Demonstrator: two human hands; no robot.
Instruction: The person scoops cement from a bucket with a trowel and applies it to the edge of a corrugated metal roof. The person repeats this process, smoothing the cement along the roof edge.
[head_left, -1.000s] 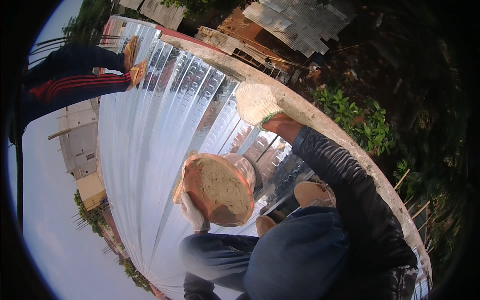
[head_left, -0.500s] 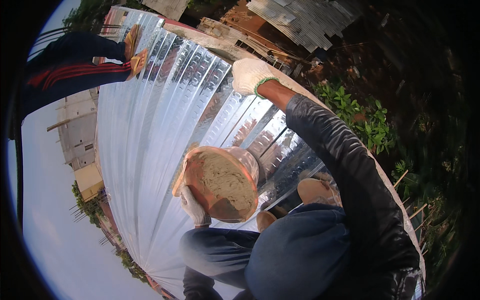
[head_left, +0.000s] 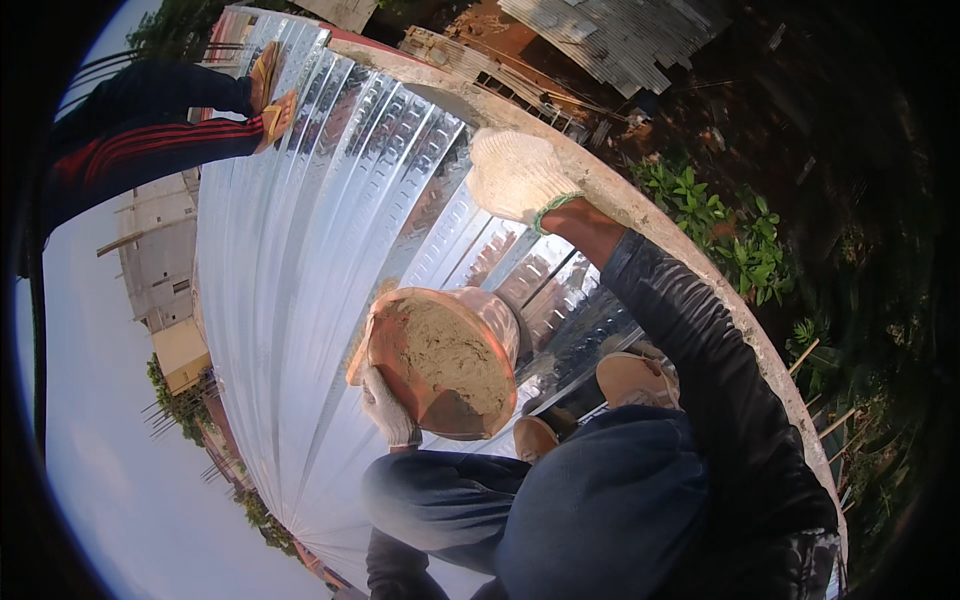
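Note:
My left hand (head_left: 390, 408), in a knitted off-white glove, is closed on the rim of an orange bucket (head_left: 509, 340). The bucket leans on the metal sheets with its mouth tipped toward me. Wet grey-brown mortar (head_left: 450, 355) fills much of it. My right hand (head_left: 518, 177), gloved in cream with a green cuff, is stretched forward beside the low cement wall edge (head_left: 585, 158). Its back faces me and the fingers curl under, out of sight. Whatever they may hold is hidden.
Shiny ribbed metal sheets (head_left: 290, 300) spread under me, my shoes (head_left: 632, 380) on them. Another person's legs (head_left: 170, 140) stand at the far left in sandals. Past the wall's right side, the ground drops away to plants (head_left: 715, 225) and a corrugated roof (head_left: 610, 40).
My right hand has come slightly back toward me and to the right along the wall edge. The left hand and the bucket have barely moved.

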